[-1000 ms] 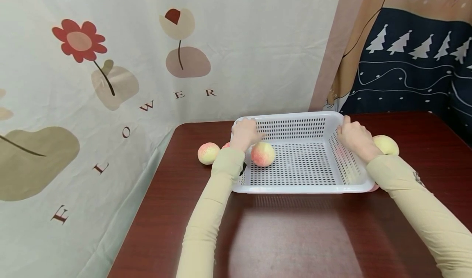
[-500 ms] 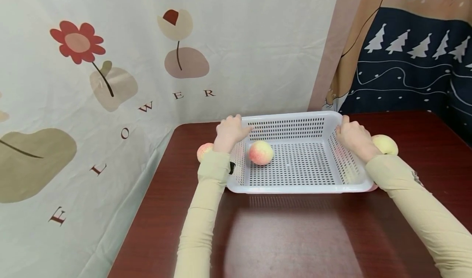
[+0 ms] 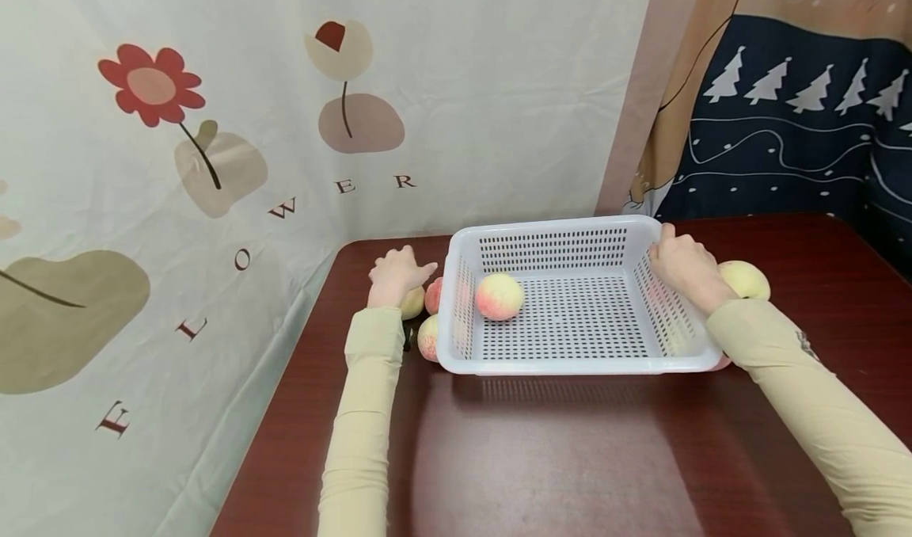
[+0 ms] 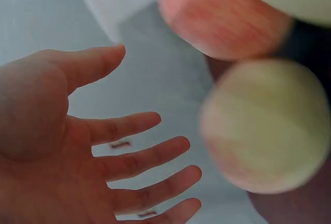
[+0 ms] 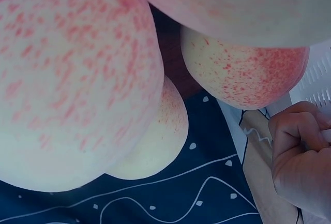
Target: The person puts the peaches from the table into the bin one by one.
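Here, your right hand (image 3: 685, 266) grips the white, perforated plastic basket (image 3: 584, 315) at its right end; your left hand (image 3: 397, 277), fingers spread and holding nothing, is near round yellow-pink peaches (image 3: 429, 337) outside. Another peach (image 3: 499, 297) lies inside, between your hands.

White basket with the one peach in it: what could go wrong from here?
The lone peach lies loose in the white basket, so it may roll if the right hand, gripping the basket's edge, tips it. The left hand, fingers spread, could knock the clustered peaches across the table. The yellowish peach beside the right hand might get nudged if the basket shifts.
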`<state>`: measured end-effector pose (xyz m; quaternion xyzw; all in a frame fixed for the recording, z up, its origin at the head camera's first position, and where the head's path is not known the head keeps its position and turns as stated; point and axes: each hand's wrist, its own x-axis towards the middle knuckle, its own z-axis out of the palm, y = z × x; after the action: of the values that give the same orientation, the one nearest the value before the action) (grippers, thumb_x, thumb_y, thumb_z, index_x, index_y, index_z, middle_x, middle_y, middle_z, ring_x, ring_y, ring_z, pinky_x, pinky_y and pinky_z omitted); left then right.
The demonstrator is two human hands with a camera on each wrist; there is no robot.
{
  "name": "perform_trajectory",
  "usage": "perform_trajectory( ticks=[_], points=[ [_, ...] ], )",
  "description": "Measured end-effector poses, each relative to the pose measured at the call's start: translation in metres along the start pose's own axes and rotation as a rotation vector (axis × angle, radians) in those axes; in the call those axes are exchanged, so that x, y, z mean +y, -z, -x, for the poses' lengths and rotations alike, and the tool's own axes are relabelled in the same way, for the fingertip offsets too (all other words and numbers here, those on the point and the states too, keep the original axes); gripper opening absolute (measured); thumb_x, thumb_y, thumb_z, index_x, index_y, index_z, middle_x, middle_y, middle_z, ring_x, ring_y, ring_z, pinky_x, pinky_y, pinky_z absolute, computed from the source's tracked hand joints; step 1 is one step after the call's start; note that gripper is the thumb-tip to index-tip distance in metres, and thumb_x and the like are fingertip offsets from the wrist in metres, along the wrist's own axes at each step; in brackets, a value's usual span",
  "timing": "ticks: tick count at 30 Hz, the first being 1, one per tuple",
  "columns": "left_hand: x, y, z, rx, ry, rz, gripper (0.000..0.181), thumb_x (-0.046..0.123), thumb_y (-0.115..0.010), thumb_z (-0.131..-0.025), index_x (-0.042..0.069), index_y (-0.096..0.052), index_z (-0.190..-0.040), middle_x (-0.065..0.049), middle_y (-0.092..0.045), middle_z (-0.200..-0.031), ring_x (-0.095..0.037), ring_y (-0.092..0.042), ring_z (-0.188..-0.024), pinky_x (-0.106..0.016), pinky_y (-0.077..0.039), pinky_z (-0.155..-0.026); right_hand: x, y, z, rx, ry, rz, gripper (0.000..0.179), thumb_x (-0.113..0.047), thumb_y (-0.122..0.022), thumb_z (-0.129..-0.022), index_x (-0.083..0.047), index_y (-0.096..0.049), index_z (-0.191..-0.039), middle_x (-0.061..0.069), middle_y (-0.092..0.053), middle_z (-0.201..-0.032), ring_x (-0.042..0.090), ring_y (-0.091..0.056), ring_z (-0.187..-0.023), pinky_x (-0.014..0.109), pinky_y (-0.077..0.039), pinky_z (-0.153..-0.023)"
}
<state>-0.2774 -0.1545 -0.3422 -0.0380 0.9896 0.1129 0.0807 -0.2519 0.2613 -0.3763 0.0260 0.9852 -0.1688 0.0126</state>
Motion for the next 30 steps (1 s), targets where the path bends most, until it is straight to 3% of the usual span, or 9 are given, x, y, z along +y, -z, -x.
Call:
perform_trajectory(
  ticks=[7, 14, 22, 30],
  points=[
    [-0.026, -0.017, -0.008, -0.063, 0.038, 0.046, 0.071, 0.052, -0.045, -0.093, 0.002, -0.035, -0.143, -0.029, -0.04, -0.143, -0.053, -0.039, -0.128, -0.061, -0.039, -0.099, 0.0, 0.0, 0.0, 0.0, -0.001, -0.001, 0.047, -0.018, -0.033, -0.097, 0.017, -0.025, -0.127, 0.041, -0.051, -0.099, 0.04, -0.058, -0.068, 0.054, -0.049, -0.064],
    [-0.042, -0.038, -0.015, -0.034, 0.033, 0.132, 0.072, 0.053, -0.044, -0.092, -0.001, -0.038, -0.139, -0.029, -0.044, -0.138, -0.05, -0.046, -0.123, -0.056, -0.04, -0.101, 0.001, 0.0, 0.0, -0.012, -0.007, -0.005, 0.05, -0.018, -0.033, -0.097, 0.017, -0.023, -0.13, 0.039, -0.051, -0.098, 0.038, -0.058, -0.067, 0.053, -0.05, -0.064],
    [-0.049, -0.049, -0.022, 0.006, 0.007, 0.162, 0.07, 0.052, -0.044, -0.092, -0.003, -0.041, -0.137, -0.031, -0.047, -0.134, -0.051, -0.048, -0.12, -0.055, -0.043, -0.098, 0.0, 0.0, 0.001, -0.008, -0.01, -0.001, 0.05, -0.018, -0.033, -0.097, 0.017, -0.023, -0.13, 0.037, -0.051, -0.093, 0.037, -0.058, -0.065, 0.05, -0.05, -0.061],
    [-0.048, -0.053, -0.024, 0.016, 0.034, 0.181, 0.07, 0.051, -0.045, -0.091, -0.002, -0.042, -0.136, -0.03, -0.047, -0.135, -0.049, -0.048, -0.121, -0.054, -0.043, -0.099, 0.0, -0.001, 0.0, -0.008, -0.006, 0.003, 0.049, -0.018, -0.033, -0.097, 0.017, -0.023, -0.13, 0.038, -0.051, -0.095, 0.037, -0.058, -0.066, 0.052, -0.05, -0.063]
  ],
)
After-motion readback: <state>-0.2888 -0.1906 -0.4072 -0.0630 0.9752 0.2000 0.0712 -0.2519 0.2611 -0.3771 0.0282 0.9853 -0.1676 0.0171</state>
